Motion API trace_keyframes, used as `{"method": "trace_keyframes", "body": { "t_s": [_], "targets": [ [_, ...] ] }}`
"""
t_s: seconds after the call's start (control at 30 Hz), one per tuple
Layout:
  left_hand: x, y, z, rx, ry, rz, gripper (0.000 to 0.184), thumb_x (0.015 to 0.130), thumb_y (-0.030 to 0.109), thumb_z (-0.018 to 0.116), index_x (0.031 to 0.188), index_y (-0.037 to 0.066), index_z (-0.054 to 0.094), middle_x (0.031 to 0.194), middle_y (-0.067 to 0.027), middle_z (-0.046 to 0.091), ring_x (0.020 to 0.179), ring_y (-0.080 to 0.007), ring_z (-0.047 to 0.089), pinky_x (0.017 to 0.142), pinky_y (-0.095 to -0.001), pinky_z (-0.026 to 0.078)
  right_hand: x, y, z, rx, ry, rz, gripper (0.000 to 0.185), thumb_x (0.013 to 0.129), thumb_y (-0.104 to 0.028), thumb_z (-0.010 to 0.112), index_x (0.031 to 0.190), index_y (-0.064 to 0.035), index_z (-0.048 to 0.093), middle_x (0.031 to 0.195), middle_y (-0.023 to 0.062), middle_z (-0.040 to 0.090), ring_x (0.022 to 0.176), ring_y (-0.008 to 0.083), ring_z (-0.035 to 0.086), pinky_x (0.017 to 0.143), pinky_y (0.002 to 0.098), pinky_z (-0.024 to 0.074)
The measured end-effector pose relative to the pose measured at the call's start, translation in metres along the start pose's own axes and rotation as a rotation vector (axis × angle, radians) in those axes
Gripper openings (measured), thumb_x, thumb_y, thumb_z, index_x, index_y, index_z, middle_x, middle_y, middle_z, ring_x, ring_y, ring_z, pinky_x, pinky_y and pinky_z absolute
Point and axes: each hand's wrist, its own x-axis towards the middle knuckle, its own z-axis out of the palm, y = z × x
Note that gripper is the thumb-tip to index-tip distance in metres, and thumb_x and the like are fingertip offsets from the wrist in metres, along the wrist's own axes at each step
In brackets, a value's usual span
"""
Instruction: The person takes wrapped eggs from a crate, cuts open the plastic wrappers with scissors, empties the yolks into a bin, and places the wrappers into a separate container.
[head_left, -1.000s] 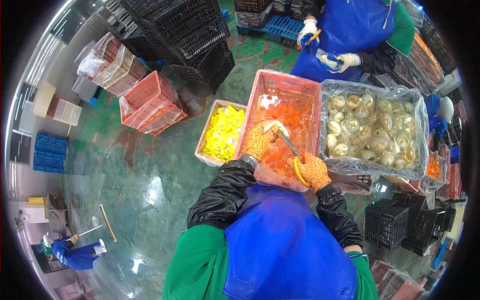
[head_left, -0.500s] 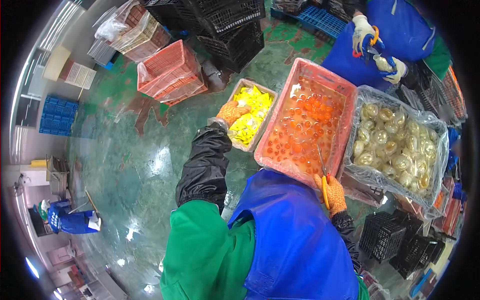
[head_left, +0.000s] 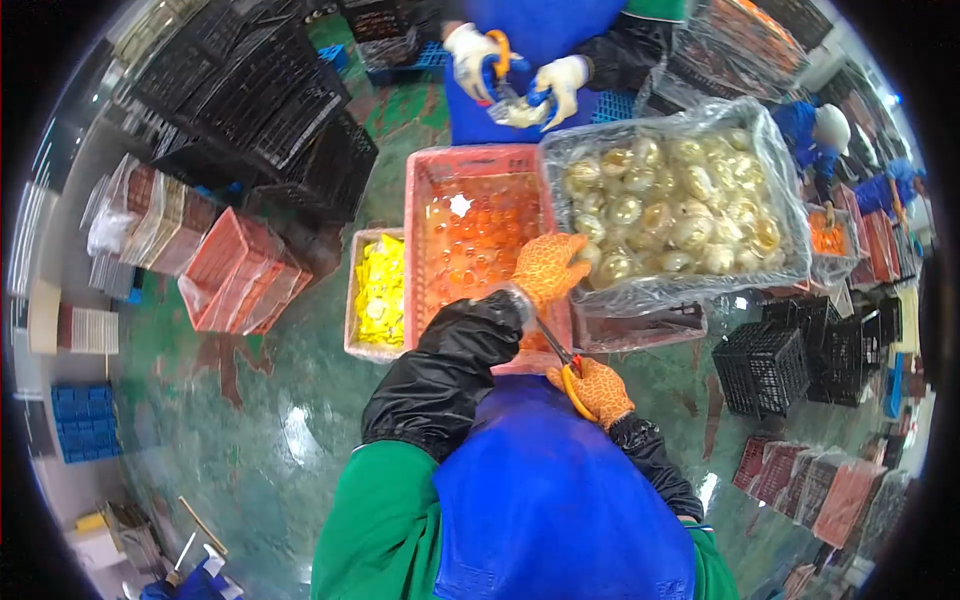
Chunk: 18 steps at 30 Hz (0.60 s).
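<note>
My left hand (head_left: 545,268), in an orange patterned glove, is over the right side of a red crate (head_left: 413,240) with its fingers stretched toward a plastic-lined crate (head_left: 790,245) on the right. That crate holds many rounded, clear, pale-gold packets (head_left: 690,230). I see nothing in the left hand. My right hand (head_left: 603,393), gloved alike, grips scissors (head_left: 575,390) with orange handles near the red crate's front edge, blades pointing up-left. Orange yolk-like balls (head_left: 470,235) lie in cloudy liquid inside the red crate. Yellow pieces (head_left: 380,295) fill a small crate (head_left: 352,290) on the left.
Across the crates, a co-worker's white-gloved hands (head_left: 515,85) hold orange-handled scissors and a clear packet. Tall black crate stacks (head_left: 250,110) and red crates (head_left: 245,275) stand at left, black crates (head_left: 762,370) at right. The green floor (head_left: 300,430) looks wet.
My left hand has left the yellow pieces and crossed right, over the red crate toward the clear packets. The right hand keeps the scissors. The view has turned to the right.
</note>
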Motion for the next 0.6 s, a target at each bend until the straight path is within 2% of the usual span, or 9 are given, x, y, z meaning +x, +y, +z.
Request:
{"method": "trace_keyframes", "body": {
  "t_s": [0.03, 0.1, 0.2, 0.23, 0.33, 0.4, 0.47, 0.53, 0.6],
  "targets": [
    [0.01, 0.008, 0.008, -0.004, -0.01, 0.017, 0.049, 0.086, 0.042, 0.057, 0.115, 0.002, 0.06, 0.109, -0.0222, 0.062, 0.102, -0.0381, 0.058, 0.086, -0.0472, 0.046, -0.003, 0.007, -0.002, 0.014, 0.025, 0.0, 0.067, 0.08, -0.062, 0.055, 0.102, 0.0, 0.063, 0.099, 0.0248, 0.064, 0.099, 0.0417, 0.059, 0.086, 0.0459, 0.0454],
    [0.028, 0.023, 0.021, 0.18, -0.2, -0.426, 0.057, 0.081, 0.053, 0.058, 0.107, 0.002, 0.062, 0.103, -0.0218, 0.064, 0.095, -0.0388, 0.061, 0.081, -0.048, 0.047, -0.007, 0.026, -0.003, 0.04, 0.056, 0.02, 0.066, 0.081, -0.061, 0.055, 0.102, 0.0015, 0.062, 0.099, 0.0265, 0.064, 0.099, 0.043, 0.059, 0.085, 0.047, 0.0449],
    [0.024, 0.016, 0.042, 0.317, -0.182, -0.364, 0.062, 0.078, 0.06, 0.056, 0.1, 0.002, 0.064, 0.098, -0.0216, 0.065, 0.09, -0.0397, 0.063, 0.079, -0.0484, 0.047, -0.011, 0.048, -0.006, 0.085, 0.086, 0.084, 0.069, 0.08, -0.063, 0.056, 0.103, 0.0017, 0.062, 0.1, 0.0268, 0.064, 0.099, 0.0424, 0.059, 0.085, 0.047, 0.0451],
    [0.025, 0.011, 0.05, 0.341, -0.247, -0.369, 0.064, 0.079, 0.061, 0.053, 0.098, 0.001, 0.066, 0.099, -0.0222, 0.066, 0.09, -0.0394, 0.063, 0.077, -0.049, 0.048, -0.011, 0.055, -0.006, 0.097, 0.089, 0.089, 0.069, 0.08, -0.063, 0.056, 0.103, 0.0017, 0.062, 0.1, 0.0268, 0.064, 0.099, 0.0424, 0.059, 0.085, 0.047, 0.0451],
    [0.03, 0.0, 0.062, 0.289, -0.308, -0.431, 0.059, 0.08, 0.056, 0.052, 0.1, 0.003, 0.066, 0.099, -0.0207, 0.066, 0.088, -0.0398, 0.064, 0.075, -0.0499, 0.05, -0.012, 0.068, -0.006, 0.154, 0.135, 0.115, 0.07, 0.079, -0.064, 0.057, 0.103, 0.0014, 0.062, 0.1, 0.0265, 0.064, 0.099, 0.042, 0.059, 0.084, 0.0467, 0.0455],
    [0.034, 0.002, 0.059, 0.348, -0.235, -0.433, 0.057, 0.08, 0.055, 0.052, 0.102, 0.005, 0.067, 0.101, -0.0188, 0.067, 0.088, -0.0403, 0.064, 0.076, -0.0496, 0.049, -0.015, 0.068, -0.014, 0.184, 0.113, 0.141, 0.07, 0.077, -0.065, 0.059, 0.101, 0.0009, 0.062, 0.1, 0.0262, 0.064, 0.099, 0.0423, 0.059, 0.083, 0.0466, 0.0459],
    [0.042, 0.01, 0.045, 0.26, -0.484, -0.434, 0.053, 0.08, 0.053, 0.053, 0.098, 0.006, 0.068, 0.101, -0.0194, 0.066, 0.094, -0.0396, 0.062, 0.079, -0.048, 0.048, -0.017, 0.07, -0.02, 0.168, 0.123, 0.132, 0.073, 0.077, -0.066, 0.058, 0.106, 0.001, 0.061, 0.1, 0.0262, 0.064, 0.099, 0.042, 0.06, 0.084, 0.0459, 0.046],
    [0.031, 0.01, 0.044, 0.225, -0.423, -0.365, 0.05, 0.08, 0.051, 0.053, 0.093, 0.005, 0.068, 0.095, -0.0213, 0.066, 0.093, -0.0398, 0.061, 0.079, -0.0483, 0.048, -0.021, 0.07, -0.024, 0.157, 0.133, 0.124, 0.075, 0.077, -0.067, 0.058, 0.11, 0.001, 0.06, 0.1, 0.0262, 0.064, 0.099, 0.0417, 0.06, 0.085, 0.0452, 0.046],
    [0.025, 0.014, 0.036, 0.155, -0.338, -0.184, 0.049, 0.081, 0.05, 0.054, 0.09, 0.004, 0.068, 0.088, -0.0202, 0.067, 0.089, -0.0385, 0.063, 0.077, -0.0487, 0.048, -0.025, 0.073, -0.027, 0.185, 0.199, 0.134, 0.074, 0.076, -0.066, 0.06, 0.109, 0.0005, 0.06, 0.1, 0.0264, 0.064, 0.099, 0.042, 0.06, 0.084, 0.0448, 0.0463]
  ]
}}
